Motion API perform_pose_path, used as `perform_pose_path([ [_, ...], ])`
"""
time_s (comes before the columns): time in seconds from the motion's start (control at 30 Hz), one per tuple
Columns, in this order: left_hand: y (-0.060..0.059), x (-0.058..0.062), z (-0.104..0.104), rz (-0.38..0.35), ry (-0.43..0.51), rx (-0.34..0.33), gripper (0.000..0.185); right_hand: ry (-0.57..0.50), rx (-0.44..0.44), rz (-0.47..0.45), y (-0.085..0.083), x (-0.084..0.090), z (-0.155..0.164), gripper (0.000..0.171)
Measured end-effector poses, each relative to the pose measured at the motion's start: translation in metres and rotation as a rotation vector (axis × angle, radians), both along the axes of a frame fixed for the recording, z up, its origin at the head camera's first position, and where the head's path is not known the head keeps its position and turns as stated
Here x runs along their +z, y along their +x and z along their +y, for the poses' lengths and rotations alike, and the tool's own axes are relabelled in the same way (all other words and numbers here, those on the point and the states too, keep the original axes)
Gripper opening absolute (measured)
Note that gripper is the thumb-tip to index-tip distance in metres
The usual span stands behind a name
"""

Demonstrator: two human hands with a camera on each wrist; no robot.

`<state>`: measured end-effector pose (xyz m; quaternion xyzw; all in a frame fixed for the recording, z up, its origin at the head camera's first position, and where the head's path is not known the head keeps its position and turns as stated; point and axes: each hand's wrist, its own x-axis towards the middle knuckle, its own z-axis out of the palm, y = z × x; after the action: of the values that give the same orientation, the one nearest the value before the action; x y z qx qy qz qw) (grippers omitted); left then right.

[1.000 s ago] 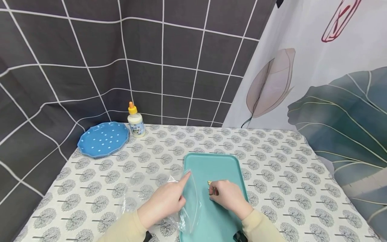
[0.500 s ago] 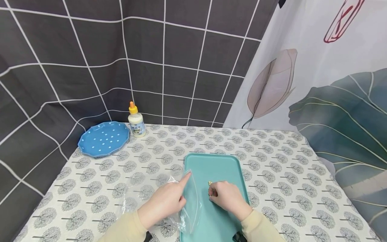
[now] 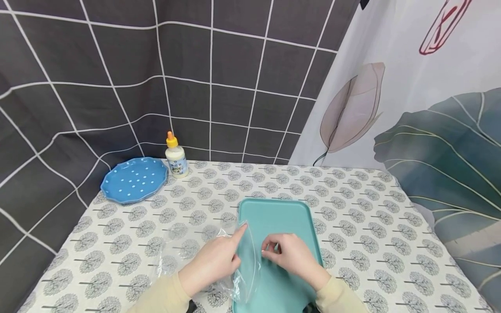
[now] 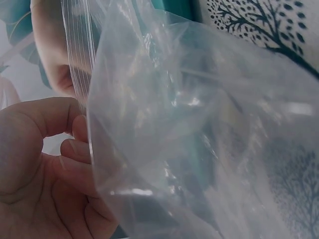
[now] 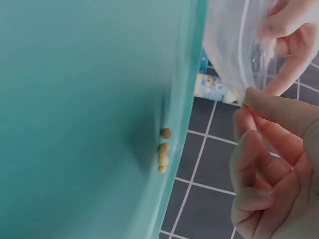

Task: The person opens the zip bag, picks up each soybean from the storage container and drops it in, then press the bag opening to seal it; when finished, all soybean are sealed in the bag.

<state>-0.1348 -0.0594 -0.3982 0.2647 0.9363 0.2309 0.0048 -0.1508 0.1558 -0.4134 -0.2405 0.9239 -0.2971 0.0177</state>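
My left hand [image 3: 214,261] grips a clear zip bag [image 3: 246,261] by its rim and holds the mouth open over the left edge of a teal tray [image 3: 282,213]. Its forefinger points straight along the rim. In the left wrist view the left hand's [image 4: 45,169] fingers curl round the bag's [image 4: 199,139] zip strip. My right hand [image 3: 268,248] is at the bag's mouth, thumb and forefinger pinched together. The right wrist view shows something tiny and yellowish, seemingly a bean, between those fingertips [image 5: 247,99]. Several small beige beans [image 5: 163,149] lie in a row on the tray [image 5: 89,109].
A blue dotted plate [image 3: 135,179] sits at the table's back left, with a white glue bottle [image 3: 176,158] with an orange cap beside it. The tablecloth [image 3: 352,217] has a tree print. A dark grid curtain hangs behind and a leaf-print curtain to the right.
My right hand has moved left and slightly up from the beans on the tray to the bag's mouth. The left hand and bag have stayed still.
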Motion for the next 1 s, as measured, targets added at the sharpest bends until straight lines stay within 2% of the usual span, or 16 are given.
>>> perform_pose_path([
  [0.13, 0.0, 0.0, 0.0, 0.01, 0.002, -0.005, 0.073, -0.075, 0.058, -0.002, 0.002, 0.004, -0.003, 0.006],
  [0.3, 0.001, 0.001, 0.0, 0.007, 0.012, -0.008, 0.072, -0.091, 0.086, -0.02, 0.004, 0.005, -0.007, 0.008],
  [0.77, 0.001, 0.001, 0.001, 0.009, 0.007, -0.01, 0.073, -0.087, 0.051, -0.018, 0.003, 0.002, -0.004, 0.009],
  [1.0, 0.0, 0.002, 0.002, -0.012, -0.005, 0.004, 0.074, -0.01, -0.018, -0.011, -0.002, -0.003, 0.005, 0.009],
])
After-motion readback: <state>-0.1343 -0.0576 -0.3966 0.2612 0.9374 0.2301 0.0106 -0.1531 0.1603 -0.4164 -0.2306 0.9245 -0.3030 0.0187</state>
